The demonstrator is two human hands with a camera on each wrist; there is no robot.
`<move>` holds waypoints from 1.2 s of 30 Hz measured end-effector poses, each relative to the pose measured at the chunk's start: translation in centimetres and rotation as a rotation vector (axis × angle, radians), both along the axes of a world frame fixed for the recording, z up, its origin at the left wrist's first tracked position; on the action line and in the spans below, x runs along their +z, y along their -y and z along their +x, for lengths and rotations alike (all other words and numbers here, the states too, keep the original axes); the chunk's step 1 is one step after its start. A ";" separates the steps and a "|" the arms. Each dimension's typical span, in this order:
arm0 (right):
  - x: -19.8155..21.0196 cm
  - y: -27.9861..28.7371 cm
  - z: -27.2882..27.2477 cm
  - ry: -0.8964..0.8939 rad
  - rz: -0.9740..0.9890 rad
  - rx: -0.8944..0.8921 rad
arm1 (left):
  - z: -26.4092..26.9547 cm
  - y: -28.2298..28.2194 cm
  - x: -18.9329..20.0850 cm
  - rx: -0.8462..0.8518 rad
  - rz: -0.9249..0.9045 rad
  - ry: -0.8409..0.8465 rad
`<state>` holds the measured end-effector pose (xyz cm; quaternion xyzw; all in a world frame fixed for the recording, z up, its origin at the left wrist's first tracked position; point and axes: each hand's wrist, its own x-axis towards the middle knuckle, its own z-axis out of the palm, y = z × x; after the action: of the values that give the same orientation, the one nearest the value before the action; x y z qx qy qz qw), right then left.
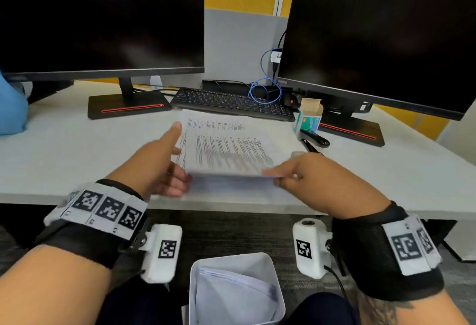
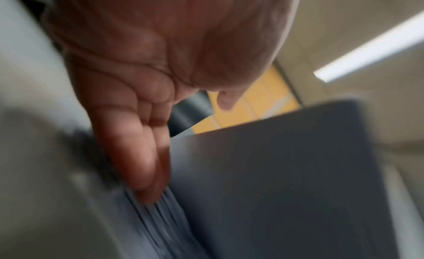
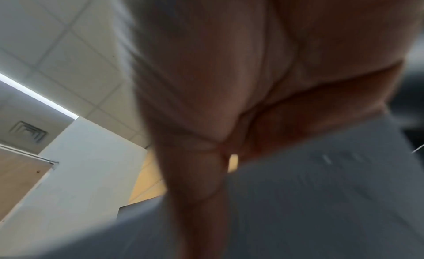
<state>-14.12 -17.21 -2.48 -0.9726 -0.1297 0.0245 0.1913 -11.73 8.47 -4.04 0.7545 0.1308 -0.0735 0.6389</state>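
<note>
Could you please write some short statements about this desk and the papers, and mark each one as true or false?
1. Both hands hold the printed papers: the left hand at their left edge, the right hand at their near right corner. True.
2. The left monitor and the right monitor both have dark screens. True.
3. The stapler lies on the keyboard. False: it lies on the desk beside a small open box; the keyboard is farther back.
4. The white bin below the desk is empty. False: there is paper in it.
</note>
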 end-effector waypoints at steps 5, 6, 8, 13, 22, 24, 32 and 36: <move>0.7 0.0 -1.5 -0.246 -0.038 0.067 | 0.1 1.1 -2.1 -0.035 -0.274 0.037; 0.6 -0.1 -1.3 -0.221 -0.018 0.032 | 0.1 1.4 -2.2 -0.040 -0.280 0.051; 0.0 -0.2 -0.7 -0.127 0.033 -0.064 | 0.0 1.5 -2.1 -0.111 -0.294 0.045; -1.6 0.0 0.4 -0.151 0.090 -0.174 | -0.7 2.1 -2.0 -0.255 -0.316 0.010; -2.1 0.5 0.9 -0.013 0.181 -0.248 | 0.6 2.1 -2.2 -0.090 -0.463 0.168; -2.2 0.8 1.0 0.028 0.197 -0.264 | 0.4 1.7 -2.3 -0.166 -0.468 0.169; -2.7 0.2 0.7 -0.143 0.180 -0.231 | 0.7 1.6 -1.9 0.054 -0.494 0.138; -1.3 1.7 0.9 0.097 0.284 -0.378 | 1.1 0.0 -0.4 0.129 -0.522 0.240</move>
<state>-13.25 -18.89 -3.79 -0.9430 0.0435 -0.0770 0.3210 -10.66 8.46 -4.45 0.5579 0.0785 0.0257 0.8258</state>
